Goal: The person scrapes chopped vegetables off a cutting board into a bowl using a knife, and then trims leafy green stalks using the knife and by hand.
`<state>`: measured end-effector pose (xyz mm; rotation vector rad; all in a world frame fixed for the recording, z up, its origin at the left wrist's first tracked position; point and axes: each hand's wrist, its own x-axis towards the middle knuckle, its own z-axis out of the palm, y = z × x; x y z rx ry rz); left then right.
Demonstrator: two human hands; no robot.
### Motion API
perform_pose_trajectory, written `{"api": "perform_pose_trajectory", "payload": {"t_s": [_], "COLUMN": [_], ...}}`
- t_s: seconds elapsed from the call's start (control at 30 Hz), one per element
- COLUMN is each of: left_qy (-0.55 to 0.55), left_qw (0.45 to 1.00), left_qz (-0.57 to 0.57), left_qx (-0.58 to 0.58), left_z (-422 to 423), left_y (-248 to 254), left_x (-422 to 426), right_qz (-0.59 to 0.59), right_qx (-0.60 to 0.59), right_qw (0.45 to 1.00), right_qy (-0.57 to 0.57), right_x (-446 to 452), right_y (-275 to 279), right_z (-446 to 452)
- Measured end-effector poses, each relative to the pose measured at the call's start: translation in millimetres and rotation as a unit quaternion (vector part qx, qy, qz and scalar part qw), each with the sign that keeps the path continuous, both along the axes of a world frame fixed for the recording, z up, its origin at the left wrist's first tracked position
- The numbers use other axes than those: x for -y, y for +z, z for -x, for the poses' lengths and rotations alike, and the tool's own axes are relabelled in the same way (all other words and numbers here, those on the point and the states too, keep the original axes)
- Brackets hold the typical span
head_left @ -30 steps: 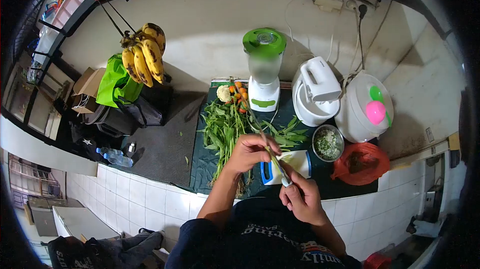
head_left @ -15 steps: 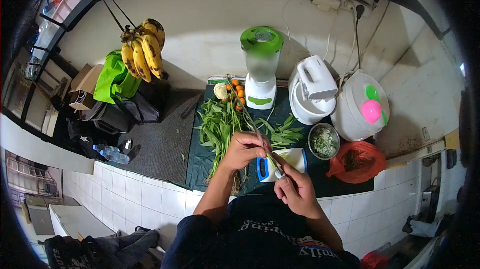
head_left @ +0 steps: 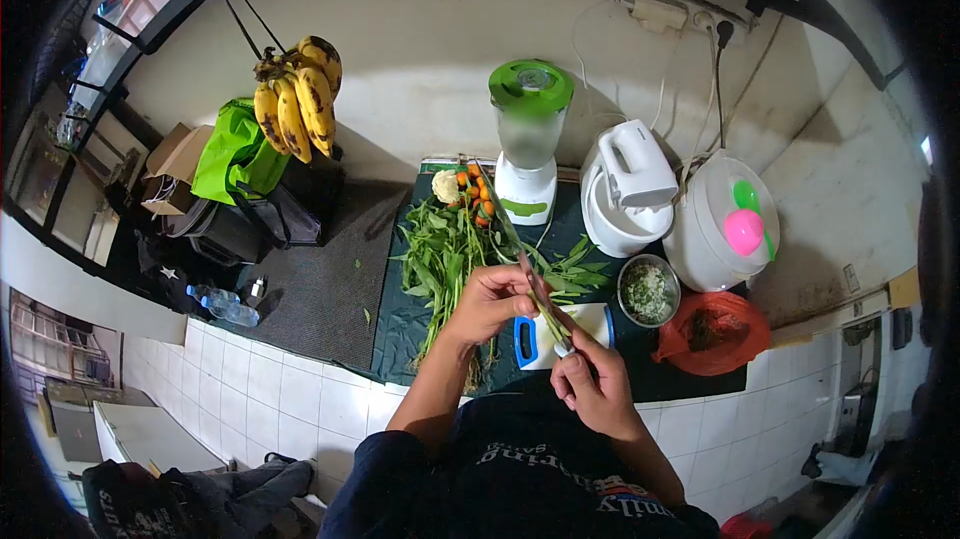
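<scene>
My left hand is closed around thin green stalks of a leafy vegetable, above a white cutting board with a blue handle. My right hand is closed at the near end of the stalks, on what appears to be a knife with a pale handle. The blade lies against the stalks between my hands; fingers hide part of it. Left of the board lies a heap of leafy greens with roots toward me. Loose leaves lie behind the board.
A blender, a white stand mixer and a round white container stand at the back. A metal bowl of chopped food and a red plastic bag sit right. Bananas hang left. Cauliflower and orange vegetables lie behind the greens.
The view has shifted slightly. Between my hands the blade has tilted and shows a broader face, and more of the green stalks is visible. Both hands stay nearly in place.
</scene>
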<state>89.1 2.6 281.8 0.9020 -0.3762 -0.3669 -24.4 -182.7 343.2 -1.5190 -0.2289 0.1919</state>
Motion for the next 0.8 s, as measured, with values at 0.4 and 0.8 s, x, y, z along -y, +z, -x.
{"api": "perform_pose_trajectory", "payload": {"t_s": [0.4,0.8], "left_qy": [0.0,-0.052], "left_qw": [0.999,0.994], "left_qz": [-0.004,0.027], "left_qx": [0.049,0.095], "left_z": [-6,-18], "left_y": [-3,-16], "left_x": [6,6], "right_qz": [0.028,-0.003], "right_qx": [-0.011,-0.078], "right_qw": [1.0,0.997], "right_qy": [0.009,0.015], "right_x": [1,-2], "right_y": [6,13], "right_z": [-6,-11]}}
